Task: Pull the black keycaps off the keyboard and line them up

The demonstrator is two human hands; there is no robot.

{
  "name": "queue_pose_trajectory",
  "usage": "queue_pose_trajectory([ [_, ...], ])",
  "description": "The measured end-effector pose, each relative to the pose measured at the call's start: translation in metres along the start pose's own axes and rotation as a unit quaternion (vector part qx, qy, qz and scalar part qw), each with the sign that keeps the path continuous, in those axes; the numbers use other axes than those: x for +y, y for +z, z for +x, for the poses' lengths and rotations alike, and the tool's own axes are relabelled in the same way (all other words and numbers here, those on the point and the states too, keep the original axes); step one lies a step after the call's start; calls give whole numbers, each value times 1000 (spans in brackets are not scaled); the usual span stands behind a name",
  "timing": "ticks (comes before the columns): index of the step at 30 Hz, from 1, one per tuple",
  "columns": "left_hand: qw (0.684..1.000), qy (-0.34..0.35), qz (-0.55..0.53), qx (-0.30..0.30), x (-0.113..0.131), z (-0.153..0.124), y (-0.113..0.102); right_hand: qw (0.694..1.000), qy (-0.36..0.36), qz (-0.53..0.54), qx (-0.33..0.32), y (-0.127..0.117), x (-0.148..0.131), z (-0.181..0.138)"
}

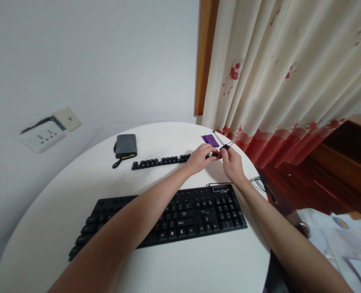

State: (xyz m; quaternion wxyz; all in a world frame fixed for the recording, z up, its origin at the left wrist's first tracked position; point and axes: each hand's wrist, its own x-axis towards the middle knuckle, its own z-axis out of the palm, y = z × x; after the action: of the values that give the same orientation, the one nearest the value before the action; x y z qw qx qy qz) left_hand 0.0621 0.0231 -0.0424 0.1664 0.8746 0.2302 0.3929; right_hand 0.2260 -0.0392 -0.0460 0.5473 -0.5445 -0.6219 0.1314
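My left hand is closed in a pinch, its fingertips around a small dark piece that I cannot make out. Close beside it, my right hand grips a small black tool with thin wire prongs, like a keycap puller, its wires sticking out to the upper right. Behind my left wrist runs a row of black keycaps, its right end partly covered by that hand. Under my forearms lies a black keyboard, its left part mostly hidden by my left arm.
On the round white table, a grey zippered pouch lies at the back left. A folded purple cloth is near the far right edge. A cable hangs at the right rim. White wall and a patterned curtain stand behind.
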Motion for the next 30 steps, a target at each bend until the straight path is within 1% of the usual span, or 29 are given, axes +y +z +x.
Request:
queue_pose_trajectory([
  [5, 1000, -19, -4, 12, 5, -2, 0, 988, 97, 124, -8, 2, 3, 0],
  [8, 1000, 4, 9, 4, 6, -2, -1, 981, 123, 152, -1, 4, 3, 1],
  [11, 999, 31, 28, -12, 5, -1, -1, 987, 95, 132, 15, 3, 3, 2],
  [15, 998, 35, 36, -26, 4, 0, -1, 991, 63, 116, 17, -1, 0, 3],
  [18, 999, 36, 32, -18, 6, 0, 0, 993, 48, 108, 11, -3, -2, 3],
  [21, 999, 38, 18, -2, 6, -1, 1, 993, 55, 103, 12, -4, -3, 2],
  [24, 1000, 25, -9, 13, 3, -1, 0, 988, 87, 126, 34, -6, 1, 3],
  [26, 1000, 9, -20, 19, 1, -1, -1, 984, 96, 144, 53, -8, 6, 4],
  [28, 1000, -4, -19, 23, -1, -1, -3, 984, 87, 143, 63, -11, 10, 6],
  [30, 1000, -9, -11, 23, 0, -1, -4, 989, 65, 120, 65, -13, 14, 7],
])
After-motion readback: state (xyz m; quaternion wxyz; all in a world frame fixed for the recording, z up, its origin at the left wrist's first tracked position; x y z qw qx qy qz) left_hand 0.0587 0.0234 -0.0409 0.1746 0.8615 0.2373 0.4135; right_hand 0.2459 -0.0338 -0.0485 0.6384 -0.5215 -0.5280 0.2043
